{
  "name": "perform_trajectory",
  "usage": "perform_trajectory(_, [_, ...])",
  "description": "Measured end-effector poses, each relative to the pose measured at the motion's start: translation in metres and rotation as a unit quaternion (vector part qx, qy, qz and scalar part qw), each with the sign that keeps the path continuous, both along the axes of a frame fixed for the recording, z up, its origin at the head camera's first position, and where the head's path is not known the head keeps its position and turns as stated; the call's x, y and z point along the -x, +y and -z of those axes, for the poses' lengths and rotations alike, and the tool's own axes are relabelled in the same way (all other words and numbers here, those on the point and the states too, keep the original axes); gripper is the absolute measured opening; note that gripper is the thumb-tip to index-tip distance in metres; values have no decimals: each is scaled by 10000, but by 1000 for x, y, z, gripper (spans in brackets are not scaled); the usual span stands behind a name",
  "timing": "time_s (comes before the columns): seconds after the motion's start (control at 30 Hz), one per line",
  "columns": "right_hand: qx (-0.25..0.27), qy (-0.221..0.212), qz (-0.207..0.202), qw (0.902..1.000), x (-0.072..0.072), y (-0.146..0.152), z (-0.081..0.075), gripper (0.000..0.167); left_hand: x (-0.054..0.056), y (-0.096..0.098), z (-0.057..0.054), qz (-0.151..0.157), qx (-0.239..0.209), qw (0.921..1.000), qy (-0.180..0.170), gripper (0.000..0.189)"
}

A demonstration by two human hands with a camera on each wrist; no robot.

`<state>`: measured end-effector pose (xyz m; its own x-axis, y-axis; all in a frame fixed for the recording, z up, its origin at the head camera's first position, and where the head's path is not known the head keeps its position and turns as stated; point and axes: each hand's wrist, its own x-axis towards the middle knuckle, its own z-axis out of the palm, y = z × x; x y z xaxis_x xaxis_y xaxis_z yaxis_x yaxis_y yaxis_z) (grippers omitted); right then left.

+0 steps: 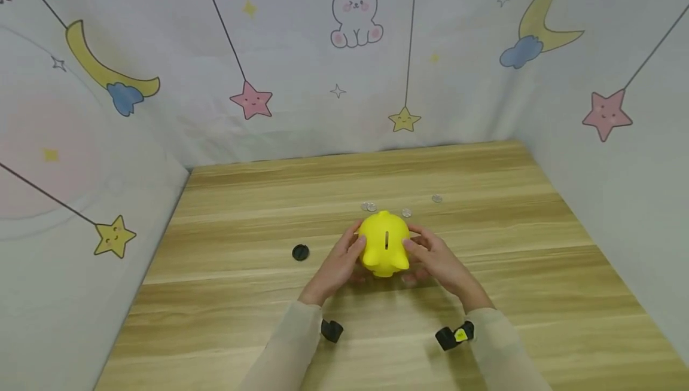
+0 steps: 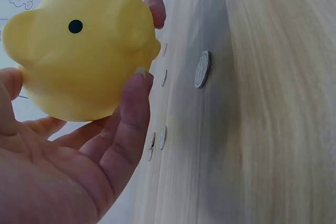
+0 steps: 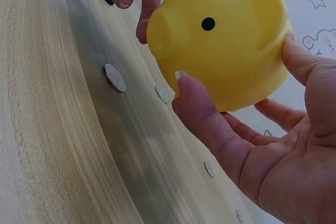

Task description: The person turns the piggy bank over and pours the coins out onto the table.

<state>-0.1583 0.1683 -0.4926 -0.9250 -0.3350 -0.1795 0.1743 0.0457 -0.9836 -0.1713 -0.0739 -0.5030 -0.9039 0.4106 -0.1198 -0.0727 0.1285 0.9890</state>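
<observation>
A yellow piggy bank [image 1: 375, 246] is held upright between both hands, its coin slot facing up and its snout toward the person. The left hand [image 1: 335, 266] grips its left side, thumb high and fingers curled round and under it. On the opposite side the right hand [image 1: 444, 265] grips it the same way. Both wrist views show the piggy bank raised off the wooden table, with a coin [image 2: 202, 70] lying beneath its snout end. That coin is hidden in the head view.
Beyond the piggy bank lie a pair of coins [image 1: 371, 206], a single coin [image 1: 406, 213] and another coin [image 1: 437, 198] farther right. A round black plug [image 1: 301, 252] rests left of the left hand. Printed cloth walls [image 1: 312, 128] surround the table [image 1: 226, 223] at the back and sides.
</observation>
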Motion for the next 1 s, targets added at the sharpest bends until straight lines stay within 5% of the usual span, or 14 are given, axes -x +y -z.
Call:
perform_trajectory(0.63, [68,328,91,9994,1,3,3,65,0,-5,2,232,-357,9990,166,60])
perform_trajectory(1.0, [209,669,-266,9972,1,12,8,74,1,-14,-1,414,-895,9951,-6,65])
